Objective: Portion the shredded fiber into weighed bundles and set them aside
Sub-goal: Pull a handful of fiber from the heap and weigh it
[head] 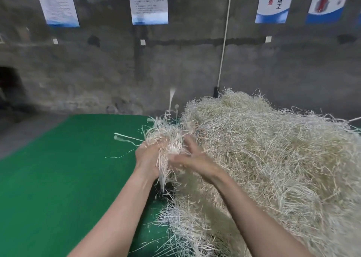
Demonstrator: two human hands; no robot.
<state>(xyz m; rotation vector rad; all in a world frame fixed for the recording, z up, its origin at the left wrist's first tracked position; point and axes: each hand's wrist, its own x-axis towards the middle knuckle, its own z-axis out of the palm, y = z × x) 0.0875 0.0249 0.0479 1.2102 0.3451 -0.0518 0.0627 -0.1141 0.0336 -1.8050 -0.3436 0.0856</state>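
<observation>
Fiber clump sits between both hands. Its long axis is roughly upright: ends fan up above the hands and a tail hangs below. Left hand curls round it. Right hand presses the opposite side; it's blurred, can't tell the grip. The big fiber pile crowds in just right of the hands, green mat to their left.

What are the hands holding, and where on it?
One fiber clump, held between left hand and right hand around its lower part; strands fan out above.
</observation>
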